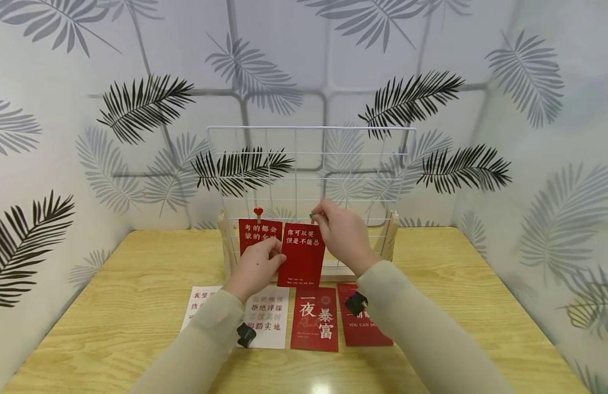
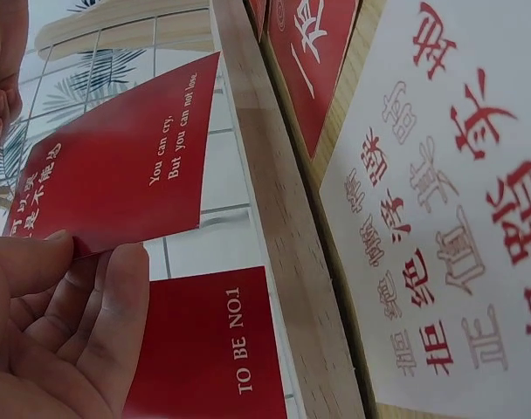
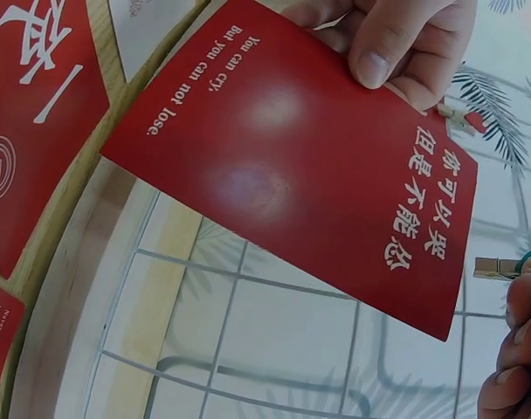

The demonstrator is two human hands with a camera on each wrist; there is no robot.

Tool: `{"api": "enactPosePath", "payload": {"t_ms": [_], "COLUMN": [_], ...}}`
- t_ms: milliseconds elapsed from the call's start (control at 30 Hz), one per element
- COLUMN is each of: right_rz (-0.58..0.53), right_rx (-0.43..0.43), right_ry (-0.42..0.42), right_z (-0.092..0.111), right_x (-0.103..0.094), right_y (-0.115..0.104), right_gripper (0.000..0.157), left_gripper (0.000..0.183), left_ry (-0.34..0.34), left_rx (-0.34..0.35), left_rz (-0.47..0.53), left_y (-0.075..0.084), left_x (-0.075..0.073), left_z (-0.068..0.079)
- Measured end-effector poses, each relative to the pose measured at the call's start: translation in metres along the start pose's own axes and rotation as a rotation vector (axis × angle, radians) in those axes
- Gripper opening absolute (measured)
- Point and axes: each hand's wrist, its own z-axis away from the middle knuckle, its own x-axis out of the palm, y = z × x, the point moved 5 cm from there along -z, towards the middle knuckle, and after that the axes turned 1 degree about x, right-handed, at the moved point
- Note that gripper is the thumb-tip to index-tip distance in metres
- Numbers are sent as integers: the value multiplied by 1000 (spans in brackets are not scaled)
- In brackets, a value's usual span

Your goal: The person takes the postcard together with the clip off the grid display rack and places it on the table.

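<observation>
My left hand (image 1: 256,268) pinches the left edge of a red card (image 1: 304,265) with white lettering, between thumb and fingers. The card stands upright before a white wire grid rack (image 1: 311,128). At its upper right corner, my right hand (image 1: 347,235) pinches a small wooden clothespin (image 3: 493,268) with a green top. In the right wrist view the pin's tip lies just off the card's top edge. Left of this card, another red card (image 1: 247,246) hangs on the grid from a clothespin with a red heart (image 1: 258,211); my left hand partly covers it.
On the wooden table (image 1: 151,262) before the rack lie a white card (image 1: 197,301), a second white card (image 1: 269,336), a red card (image 1: 313,334) and another red card (image 1: 368,334). Wooden feet (image 1: 391,238) support the rack. A leaf-patterned backdrop (image 1: 304,60) stands behind.
</observation>
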Motion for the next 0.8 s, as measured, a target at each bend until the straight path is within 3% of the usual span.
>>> {"api": "enactPosePath", "payload": {"t_ms": [367,800], "right_rz": [-43,-83], "right_rx": [-18,-10], "right_ry": [-2,5], "right_z": [-2,0], "right_x": [-11,-20], "right_y": [-7,-5], "right_gripper": [9,9], "left_gripper": [7,8], "left_ry": [12,-8], "left_rx": [26,41], "left_rz": [-40,-13], "left_y": [2,5], "left_x": [-8,-13], "left_z": [2,5]}}
